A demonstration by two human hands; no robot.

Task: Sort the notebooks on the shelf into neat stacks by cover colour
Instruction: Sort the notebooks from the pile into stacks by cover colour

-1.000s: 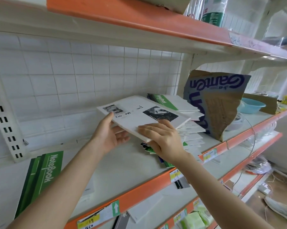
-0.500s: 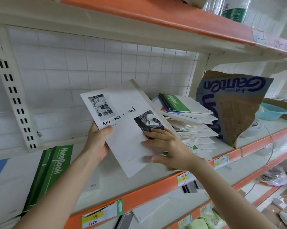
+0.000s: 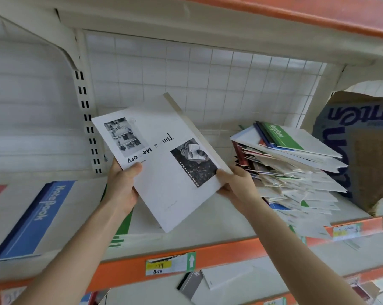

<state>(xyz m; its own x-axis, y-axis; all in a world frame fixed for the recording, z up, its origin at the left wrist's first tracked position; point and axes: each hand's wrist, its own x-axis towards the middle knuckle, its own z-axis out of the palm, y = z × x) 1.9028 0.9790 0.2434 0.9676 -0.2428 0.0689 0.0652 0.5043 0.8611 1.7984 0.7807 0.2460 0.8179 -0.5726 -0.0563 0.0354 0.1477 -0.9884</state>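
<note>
A white notebook point(image 3: 164, 168) with black-and-white photos and upside-down lettering is held tilted above the shelf point(image 3: 208, 230). My left hand point(image 3: 122, 186) grips its left edge, thumb on the cover. My right hand point(image 3: 234, 186) grips its right edge near the spine. To the right leans a messy pile of notebooks point(image 3: 296, 172) with a green-covered one on top. A blue notebook point(image 3: 34, 219) lies flat at the left. A green notebook point(image 3: 120, 234) lies partly hidden under my left forearm.
A torn cardboard box point(image 3: 362, 150) with blue print stands at the far right behind the pile. A wire grid forms the back wall. An orange shelf edge point(image 3: 230, 254) carries price labels. Loose notebooks point(image 3: 208, 280) lie on the shelf below.
Both hands lifted the white notebook off the pile, tilted it up and carried it left. My right hand shifted from flat on the cover to gripping the right edge.
</note>
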